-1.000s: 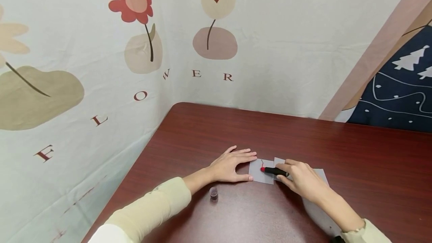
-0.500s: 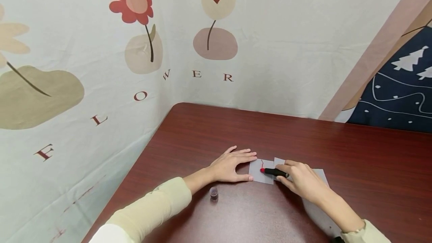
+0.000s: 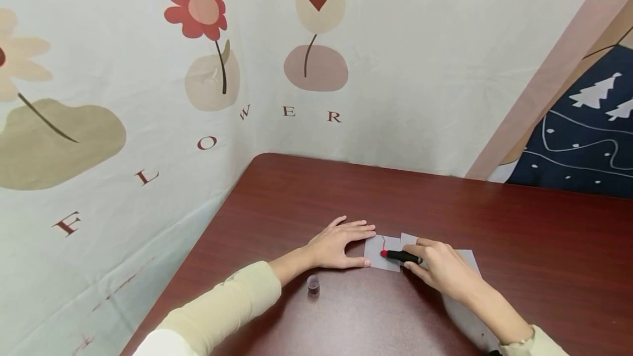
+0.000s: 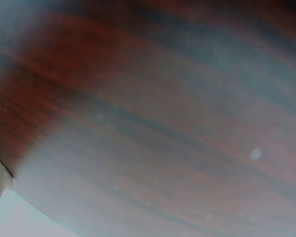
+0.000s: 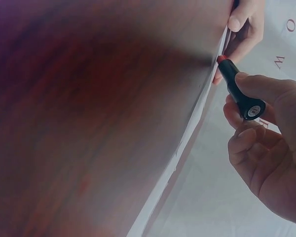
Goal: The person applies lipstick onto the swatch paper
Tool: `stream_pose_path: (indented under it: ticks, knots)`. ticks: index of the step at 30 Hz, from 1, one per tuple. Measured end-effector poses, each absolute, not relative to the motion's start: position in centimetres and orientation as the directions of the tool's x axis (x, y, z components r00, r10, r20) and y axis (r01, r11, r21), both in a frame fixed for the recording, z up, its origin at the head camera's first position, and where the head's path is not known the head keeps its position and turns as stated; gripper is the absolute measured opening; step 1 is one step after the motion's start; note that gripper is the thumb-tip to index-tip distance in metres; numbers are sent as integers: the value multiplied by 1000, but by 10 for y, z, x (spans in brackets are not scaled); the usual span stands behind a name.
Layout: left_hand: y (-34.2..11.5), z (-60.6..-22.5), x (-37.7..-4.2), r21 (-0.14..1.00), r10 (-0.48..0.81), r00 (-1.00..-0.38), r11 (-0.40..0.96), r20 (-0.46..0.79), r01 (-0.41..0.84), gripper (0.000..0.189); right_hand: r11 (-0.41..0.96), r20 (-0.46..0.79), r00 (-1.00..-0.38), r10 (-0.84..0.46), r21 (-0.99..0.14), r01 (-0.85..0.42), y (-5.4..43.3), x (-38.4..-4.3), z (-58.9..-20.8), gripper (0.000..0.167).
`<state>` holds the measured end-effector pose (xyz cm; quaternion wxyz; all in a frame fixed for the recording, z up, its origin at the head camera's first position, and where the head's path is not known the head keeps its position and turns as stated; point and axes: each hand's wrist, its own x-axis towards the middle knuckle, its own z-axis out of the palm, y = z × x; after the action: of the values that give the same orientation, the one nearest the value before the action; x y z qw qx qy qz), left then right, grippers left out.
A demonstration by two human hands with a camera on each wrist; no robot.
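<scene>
Dark red letters (image 3: 206,143) spelling FLOWER run across the white cloth (image 3: 415,59) beyond both hands, below printed flowers (image 3: 203,10). Round pale label (image 5: 254,111) on the base of the lipstick (image 3: 403,256); too small to read. Right hand (image 3: 440,267) pinches the lipstick between thumb and fingers: smooth black tube, red tip at the near end of a thin, crooked red line (image 3: 384,243) on the squarish paper (image 3: 390,265) between the hands. Left hand (image 3: 338,245) flat, fingers spread, thumb and a fingertip at that paper's edge. Pale straight-edged sheet (image 3: 468,259) under right hand. Cylindrical cap (image 3: 314,288), see-through on top, nearer the wearer than left hand. Table (image 3: 296,196): reddish-brown wood grain, glossy.
</scene>
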<state>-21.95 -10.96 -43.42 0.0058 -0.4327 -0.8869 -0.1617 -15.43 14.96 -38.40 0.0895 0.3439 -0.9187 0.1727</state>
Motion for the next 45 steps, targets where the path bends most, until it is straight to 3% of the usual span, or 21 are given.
stream_pose_path:
  ticks: [45]
  knots:
    - [-110, -437, -219, 266, 761, -628, 579, 163, 770, 66, 713, 268, -752, -602, -244, -657, 146, -146, -381, 19]
